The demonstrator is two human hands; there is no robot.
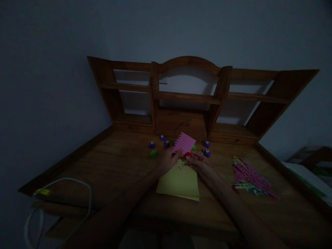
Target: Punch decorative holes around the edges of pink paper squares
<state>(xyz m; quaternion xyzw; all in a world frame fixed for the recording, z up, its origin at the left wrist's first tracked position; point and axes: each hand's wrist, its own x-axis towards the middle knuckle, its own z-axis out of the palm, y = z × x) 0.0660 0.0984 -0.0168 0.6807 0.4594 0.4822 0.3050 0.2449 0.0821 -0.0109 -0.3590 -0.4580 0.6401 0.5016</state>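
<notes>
My left hand [169,159] pinches the lower edge of a pink paper sheet [184,142] with a row of punched holes along its left side, holding it tilted above the wooden desk [111,166]. My right hand [197,161] is closed on a small red paper punch [187,154] set at the sheet's bottom edge. Under both hands lies a yellow stack of paper [179,182] with tiny pink punched bits scattered on its top part.
Several small purple punches [151,144] and a green one [153,153] stand behind the hands. A pile of punched coloured paper strips [247,178] lies at the right. A wooden shelf unit [186,97] backs the desk. A white cable [77,186] loops at the front left.
</notes>
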